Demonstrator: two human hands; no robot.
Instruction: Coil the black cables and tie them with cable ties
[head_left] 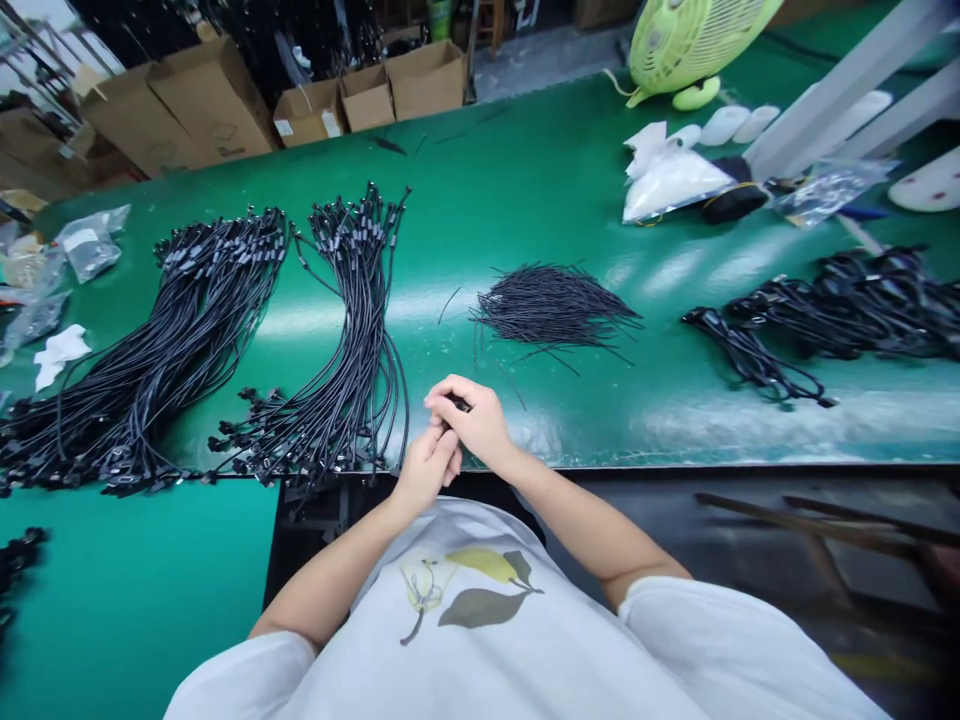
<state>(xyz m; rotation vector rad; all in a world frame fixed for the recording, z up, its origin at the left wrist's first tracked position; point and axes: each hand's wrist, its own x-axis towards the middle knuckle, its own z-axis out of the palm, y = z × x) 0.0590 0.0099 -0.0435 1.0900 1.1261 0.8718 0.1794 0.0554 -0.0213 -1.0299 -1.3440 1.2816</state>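
Close together at the table's front edge, my left hand (427, 466) and my right hand (478, 424) meet with fingers curled in. A small black part (458, 403) shows between the thumb and fingers of my right hand; most of it is hidden. Whatever my left hand pinches is covered by its fingers. Just left of the hands lies a bundle of black cables (349, 340) with connectors at both ends. Beyond the hands, to the right, is a pile of thin black wire pieces (551, 305), with a few strands loose around it.
A larger cable bundle (187, 330) lies farther left, near plastic bags (91, 243). On the right are coiled black cables (847, 305). A green fan (697, 45), a white bag (671, 185) and grey posts (840, 90) stand at the back right. Cardboard boxes (427, 82) line the far edge.
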